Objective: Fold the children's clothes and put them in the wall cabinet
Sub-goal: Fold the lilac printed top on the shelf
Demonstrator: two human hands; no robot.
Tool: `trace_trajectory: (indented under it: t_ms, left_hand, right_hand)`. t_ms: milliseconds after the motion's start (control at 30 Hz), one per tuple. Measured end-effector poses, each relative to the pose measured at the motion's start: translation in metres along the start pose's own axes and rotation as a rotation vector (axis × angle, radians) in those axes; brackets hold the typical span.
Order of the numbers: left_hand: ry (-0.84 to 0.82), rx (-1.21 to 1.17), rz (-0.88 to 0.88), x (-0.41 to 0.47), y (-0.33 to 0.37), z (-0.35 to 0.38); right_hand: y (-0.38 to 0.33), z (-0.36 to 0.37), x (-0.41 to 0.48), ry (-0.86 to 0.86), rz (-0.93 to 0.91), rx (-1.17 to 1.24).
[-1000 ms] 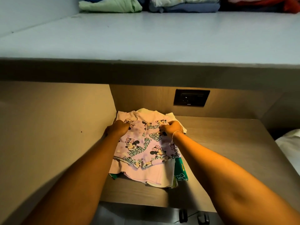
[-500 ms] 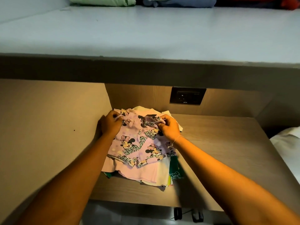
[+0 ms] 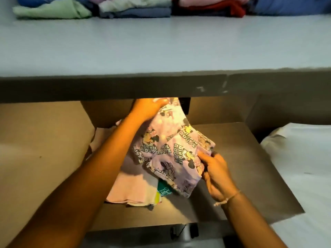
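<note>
A lilac garment printed with cartoon mice [image 3: 168,149] hangs lifted above a small stack of folded clothes [image 3: 130,190] on the lower wooden shelf [image 3: 241,176]. My left hand [image 3: 146,110] grips the garment's top edge, high up near the underside of the upper shelf. My right hand [image 3: 215,172] pinches its lower right edge. The cloth hangs slanted and creased between them. The stack below shows a pink piece, a cream piece and a green printed piece.
A pale grey upper shelf [image 3: 161,47] spans the view, with folded clothes [image 3: 125,8] in green, blue, red and pink along its back. A dark wall socket [image 3: 185,107] sits behind the garment. White bedding [image 3: 300,167] lies at the right.
Both hands have lifted the printed garment off the stack. The left hand rose toward the upper shelf; the right hand dropped to the lower right edge. The view has moved closer.
</note>
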State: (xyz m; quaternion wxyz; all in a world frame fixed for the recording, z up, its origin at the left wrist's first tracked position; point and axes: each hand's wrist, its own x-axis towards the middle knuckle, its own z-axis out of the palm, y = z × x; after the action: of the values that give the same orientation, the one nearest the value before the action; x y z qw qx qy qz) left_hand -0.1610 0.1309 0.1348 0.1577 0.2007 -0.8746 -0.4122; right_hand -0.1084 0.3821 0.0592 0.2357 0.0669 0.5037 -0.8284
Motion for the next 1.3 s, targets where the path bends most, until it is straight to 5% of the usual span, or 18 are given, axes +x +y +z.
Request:
trace_trajectory:
  t_ms: [167,267,367,500,633,867,933,1067,1300]
  left_hand:
    - [-0.3,0.532,0.514,-0.004,0.062,0.124]
    - [-0.388,0.555,0.549,-0.048,0.044,0.17]
    - [-0.464,0.474,0.576,-0.106,-0.012,0.179]
    - [-0.634,0.557,0.54,-0.155,-0.079,0.159]
    - [-0.696,0.514,0.553,-0.169,-0.102,0.144]
    - [-0.455,0.374,0.498,-0.199,-0.095,0.136]
    - [-0.409,0.196,0.358,-0.203,-0.084,0.127]
    - [-0.367,-0.217,0.123,-0.183,-0.058,0.114]
    - [-0.445,-0.183,-0.068,-0.1,-0.009,0.17]
  right_hand:
    - [0.028,-0.087,-0.007,0.381,0.018,-0.11]
    - [0.036,-0.141,-0.009,0.39,0.084,-0.416]
    - [0.031,-0.187,-0.013,0.427,-0.102,-0.824]
    - [0.015,-0.216,-0.007,0.13,-0.527,-1.446]
    - [0.009,-0.217,0.014,-0.181,-0.51,-1.853]
    - [0.015,-0.213,-0.008,-0.103,-0.678,-1.727]
    - [0.01,-0.209,-0.026,-0.102,-0.693,-1.615]
    - [-0.016,-0.197,-0.043,-0.084,-0.647,-1.404]
    - [-0.032,-0.187,0.0,0.198,-0.328,-1.476]
